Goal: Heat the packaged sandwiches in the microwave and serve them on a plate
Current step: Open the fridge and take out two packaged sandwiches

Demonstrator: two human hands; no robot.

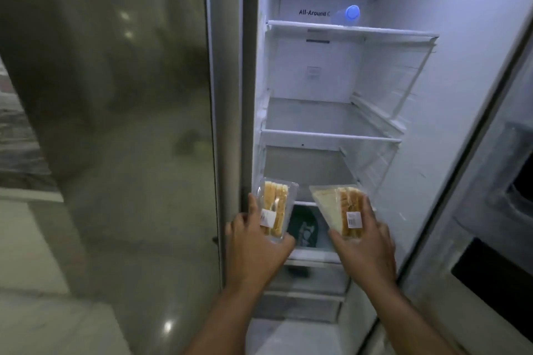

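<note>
Fingers curl round a packaged sandwich in each hand.
Left hand grips the left pack, right hand the right pack, both held before the open fridge, probably so they can go to the microwave together.

Two sandwich packs side by side before fridge shelves, apparently.

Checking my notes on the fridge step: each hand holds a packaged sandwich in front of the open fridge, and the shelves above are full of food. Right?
Not quite. In the head view the left hand and right hand each hold a packaged sandwich, but the shelves above are bare.
</note>
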